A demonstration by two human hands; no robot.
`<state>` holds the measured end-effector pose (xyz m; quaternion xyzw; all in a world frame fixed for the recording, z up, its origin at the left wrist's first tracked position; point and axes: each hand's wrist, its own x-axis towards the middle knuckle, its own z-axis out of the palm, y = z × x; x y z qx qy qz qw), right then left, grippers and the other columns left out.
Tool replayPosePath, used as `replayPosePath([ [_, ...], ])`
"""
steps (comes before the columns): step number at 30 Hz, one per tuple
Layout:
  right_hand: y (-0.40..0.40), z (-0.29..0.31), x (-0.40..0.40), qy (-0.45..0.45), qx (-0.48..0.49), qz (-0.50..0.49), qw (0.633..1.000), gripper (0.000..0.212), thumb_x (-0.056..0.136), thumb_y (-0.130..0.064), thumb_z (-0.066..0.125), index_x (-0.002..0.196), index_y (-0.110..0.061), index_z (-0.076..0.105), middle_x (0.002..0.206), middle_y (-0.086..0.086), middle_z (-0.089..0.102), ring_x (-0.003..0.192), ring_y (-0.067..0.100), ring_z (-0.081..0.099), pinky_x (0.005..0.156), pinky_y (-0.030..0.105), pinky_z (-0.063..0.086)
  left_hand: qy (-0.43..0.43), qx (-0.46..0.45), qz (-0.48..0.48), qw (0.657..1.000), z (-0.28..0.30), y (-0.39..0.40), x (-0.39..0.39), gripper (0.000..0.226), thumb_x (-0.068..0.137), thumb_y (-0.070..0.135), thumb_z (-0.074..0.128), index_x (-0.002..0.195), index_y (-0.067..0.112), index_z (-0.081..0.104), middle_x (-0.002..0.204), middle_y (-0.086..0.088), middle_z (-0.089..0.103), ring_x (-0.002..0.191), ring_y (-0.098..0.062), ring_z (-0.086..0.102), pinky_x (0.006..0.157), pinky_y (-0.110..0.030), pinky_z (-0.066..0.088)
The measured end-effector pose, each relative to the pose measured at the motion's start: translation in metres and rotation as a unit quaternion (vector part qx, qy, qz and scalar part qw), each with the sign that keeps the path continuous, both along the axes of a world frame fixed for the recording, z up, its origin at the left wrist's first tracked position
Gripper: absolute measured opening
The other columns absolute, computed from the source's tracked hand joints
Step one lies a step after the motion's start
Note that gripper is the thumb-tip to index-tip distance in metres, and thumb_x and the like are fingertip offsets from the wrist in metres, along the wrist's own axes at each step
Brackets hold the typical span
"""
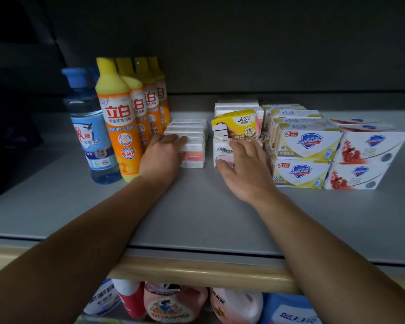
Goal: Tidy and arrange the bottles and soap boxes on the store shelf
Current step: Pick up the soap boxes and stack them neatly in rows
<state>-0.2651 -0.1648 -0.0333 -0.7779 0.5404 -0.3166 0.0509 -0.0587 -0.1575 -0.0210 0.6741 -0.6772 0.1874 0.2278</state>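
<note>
**Both hands on soap box stacks, grey shelf**

Left hand (162, 152) rests on the pink-and-white soap box stack (192, 141), fingers straight across the top front edge, thumb side hidden. Right hand (243, 169) has fingers spread and relaxed against the white soap box stack (223, 152), thumb touching the lower front box. A yellow "Nice" soap box (235, 124) sits tilted on top of that stack, just above the right fingertips.

Right of these: yellow-trim Safeguard boxes (306, 152), "99.9%" readable, stacked two high in rows. Red-trim Safeguard boxes (365, 160) beside them, also two high.

Left: row of four orange-yellow 立白 dish soap bottles (120, 127), "食品用" on the front one. Blue-capped clear bottle (92, 134) touches the row's left side.

Shelf (197, 213) is smooth grey with a tan front rail. Lower shelf bottles (173, 302) are partly hidden by the rail, labels blurred.
</note>
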Motion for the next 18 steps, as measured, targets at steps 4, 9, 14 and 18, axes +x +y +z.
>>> replayPosePath([
  [4, 0.000, -0.001, 0.000, 0.006, -0.002, -0.002, 1.000, 0.061, 0.096, -0.050, 0.041, 0.150, -0.023, 0.031, 0.155, -0.008, 0.024, 0.147, 0.018, 0.005, 0.118, 0.040, 0.010, 0.007, 0.013, 0.010, 1.000, 0.002, 0.000, -0.003, 0.048, 0.097, 0.026, 0.054, 0.144, 0.021, 0.044, 0.145, -0.005, 0.049, 0.134, -0.030, 0.037, 0.109, -0.041, 0.034],
  [9, 0.002, 0.001, -0.001, 0.012, -0.001, 0.001, 1.000, 0.063, 0.095, -0.049, 0.045, 0.150, -0.023, 0.031, 0.156, -0.008, 0.025, 0.148, 0.018, 0.006, 0.118, 0.039, 0.009, 0.051, 0.012, -0.022, 0.998, 0.009, 0.013, -0.008, 0.052, 0.092, 0.031, 0.058, 0.142, 0.020, 0.046, 0.144, -0.005, 0.050, 0.133, -0.028, 0.042, 0.107, -0.040, 0.040],
  [14, 0.013, 0.015, 0.000, 0.012, -0.076, -0.006, 0.997, 0.055, 0.088, -0.037, 0.061, 0.139, -0.019, 0.050, 0.141, -0.001, 0.045, 0.133, 0.024, 0.036, 0.109, 0.039, 0.031, 0.093, -0.001, -0.103, 0.990, 0.001, 0.039, -0.015, 0.044, 0.086, 0.028, 0.061, 0.129, 0.020, 0.059, 0.126, -0.003, 0.064, 0.113, -0.024, 0.056, 0.092, -0.033, 0.050],
  [18, 0.017, 0.041, 0.003, 0.034, -0.186, 0.005, 0.982, 0.046, 0.082, -0.026, 0.068, 0.127, -0.014, 0.060, 0.127, 0.006, 0.055, 0.118, 0.030, 0.046, 0.100, 0.038, 0.031, 0.183, 0.079, -0.139, 0.970, 0.000, 0.042, -0.015, 0.035, 0.089, 0.030, 0.062, 0.123, 0.025, 0.063, 0.113, 0.004, 0.068, 0.094, -0.011, 0.064, 0.082, -0.020, 0.048],
])
